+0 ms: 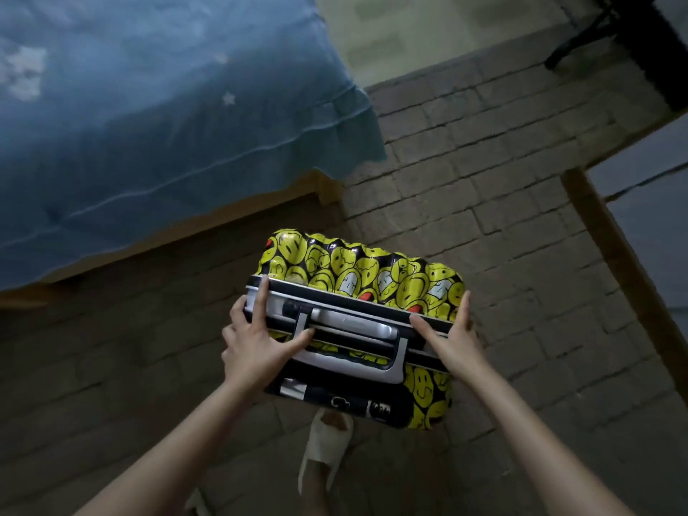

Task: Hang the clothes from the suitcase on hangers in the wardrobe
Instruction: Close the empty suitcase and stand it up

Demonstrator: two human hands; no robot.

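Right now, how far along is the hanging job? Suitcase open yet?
Barely started. Done: nothing that shows; no clothes, hangers or wardrobe in view. In hand: the suitcase stands closed on the brick floor beside the bed, left hand and right hand spread flat on its top by the handle. Left: open it, take the clothes out, hang them.

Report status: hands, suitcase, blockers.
Left hand and right hand both flat on suitcase ends. Suitcase closed, by bed. No clothes or wardrobe visible.
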